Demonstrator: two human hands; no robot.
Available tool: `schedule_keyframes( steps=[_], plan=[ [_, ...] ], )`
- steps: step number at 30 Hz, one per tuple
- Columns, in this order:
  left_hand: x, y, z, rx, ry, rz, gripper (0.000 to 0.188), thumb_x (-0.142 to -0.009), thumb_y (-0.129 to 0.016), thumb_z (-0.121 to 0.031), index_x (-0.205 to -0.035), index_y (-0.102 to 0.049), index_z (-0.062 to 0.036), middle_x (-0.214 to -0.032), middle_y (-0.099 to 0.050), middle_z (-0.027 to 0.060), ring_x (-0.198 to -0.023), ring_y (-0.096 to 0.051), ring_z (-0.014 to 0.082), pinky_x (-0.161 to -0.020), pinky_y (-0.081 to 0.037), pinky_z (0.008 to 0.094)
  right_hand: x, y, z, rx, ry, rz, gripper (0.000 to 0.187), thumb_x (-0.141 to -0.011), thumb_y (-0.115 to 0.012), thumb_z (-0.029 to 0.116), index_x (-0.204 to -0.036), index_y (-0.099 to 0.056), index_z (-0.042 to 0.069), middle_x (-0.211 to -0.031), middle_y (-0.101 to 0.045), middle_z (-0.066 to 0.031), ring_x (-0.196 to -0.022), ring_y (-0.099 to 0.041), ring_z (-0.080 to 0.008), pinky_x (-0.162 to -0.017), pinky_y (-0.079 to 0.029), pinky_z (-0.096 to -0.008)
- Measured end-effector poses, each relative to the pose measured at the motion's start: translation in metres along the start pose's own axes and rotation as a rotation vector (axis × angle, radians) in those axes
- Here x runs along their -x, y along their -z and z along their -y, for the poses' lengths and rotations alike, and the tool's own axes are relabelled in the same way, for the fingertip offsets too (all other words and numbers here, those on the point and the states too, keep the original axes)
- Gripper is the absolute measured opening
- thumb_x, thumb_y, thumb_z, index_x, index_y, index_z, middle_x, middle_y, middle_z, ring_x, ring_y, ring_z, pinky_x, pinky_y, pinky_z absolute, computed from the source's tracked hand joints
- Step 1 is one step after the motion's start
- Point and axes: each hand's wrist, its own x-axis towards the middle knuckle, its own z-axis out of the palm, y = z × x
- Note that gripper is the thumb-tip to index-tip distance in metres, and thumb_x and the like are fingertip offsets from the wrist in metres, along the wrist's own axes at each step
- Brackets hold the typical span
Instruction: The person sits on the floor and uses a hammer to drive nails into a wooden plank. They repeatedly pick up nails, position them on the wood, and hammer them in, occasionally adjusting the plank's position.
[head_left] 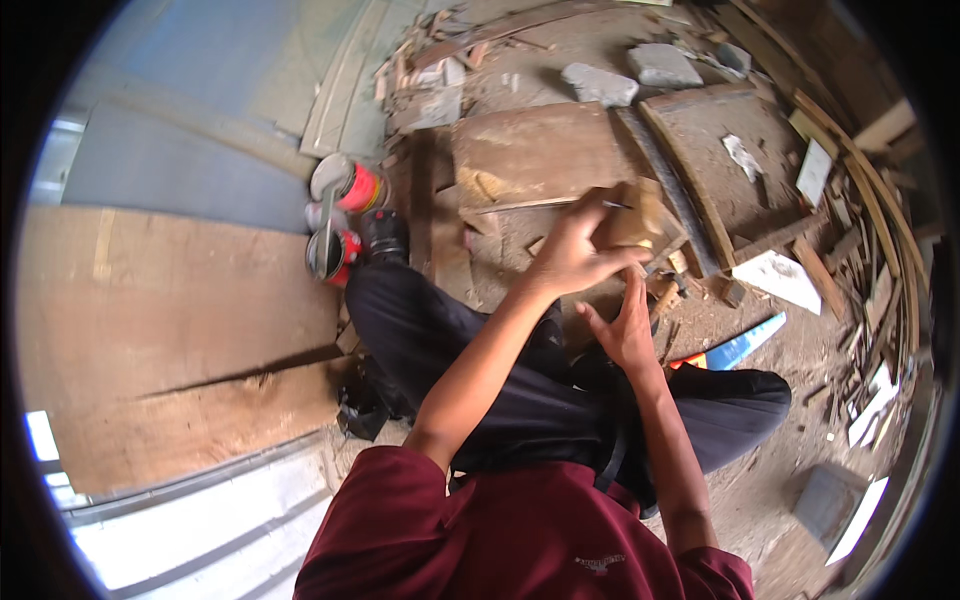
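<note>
Centrally, a small block of pale wood (634, 215) is shown, roughly rectangular, with a light tan face and rough, unfinished edges. It is held above the person's knees, in front of a large worn plank (535, 150) lying on the dirt floor (790, 400). The block is gripped by the left hand (575, 250), whose fingers (600, 262) are clamped around its near side, while a thin, dark, pencil-like stick (612, 204) is seen at the top of that hand. The right hand (625, 325) is placed just beneath the block, its fingers held straight and loosely apart, tips touching or nearly touching the underside; which of the two cannot be told.

Two red cylindrical tins (345, 215) with metallic rims are set beside a dark shoe (385, 235), a flat stirring stick laid across them. A hand saw with a blue blade (745, 345) and orange handle is lying on the floor near the right knee. Grey stone lumps (600, 85), splintered offcuts and white paper scraps (780, 278) are scattered across the dusty ground. A broad sheet of brown plywood (170, 330), matt and scuffed, is seen to the left.
</note>
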Motion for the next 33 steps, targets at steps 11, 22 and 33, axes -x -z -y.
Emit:
schedule_keyframes(
  steps=[11,22,33],
  plan=[
    [0.058,0.101,0.087,-0.13,0.482,-0.036,0.056,-0.085,-0.077,-0.033,-0.127,-0.059,-0.0002,-0.123,-0.065,0.0125,-0.109,-0.062,0.0188,-0.096,-0.048,0.0333,-0.047,-0.032,0.006,-0.14,-0.248,-0.032,0.036,-0.086,-0.076,0.015,-0.111,-0.058,-0.002,-0.097,-0.068,-0.0207,-0.093,-0.068,-0.0348,-0.082,-0.051,-0.0394],
    [0.219,0.161,0.232,-1.021,1.329,-0.327,0.07,-0.078,-0.077,-0.036,-0.133,-0.046,-0.0049,-0.141,-0.045,0.0185,-0.134,-0.042,0.0346,-0.102,-0.038,0.0542,-0.032,-0.031,-0.015,-0.383,-0.308,-0.211,0.039,-0.092,-0.071,0.02,-0.115,-0.053,-0.005,-0.102,-0.066,-0.0128,-0.092,-0.063,-0.0168,-0.081,-0.051,-0.0326],
    [0.23,0.171,0.282,-0.851,1.498,-0.255,0.079,-0.066,-0.083,-0.035,-0.128,-0.048,0.0008,-0.128,-0.053,0.0199,-0.115,-0.059,0.0372,-0.098,-0.045,0.0513,-0.029,-0.037,0.014,-0.463,-0.31,-0.22,0.027,-0.093,-0.07,0.015,-0.111,-0.058,-0.001,-0.1,-0.065,-0.0077,-0.092,-0.06,-0.0148,-0.079,-0.049,-0.0305]
  ],
)
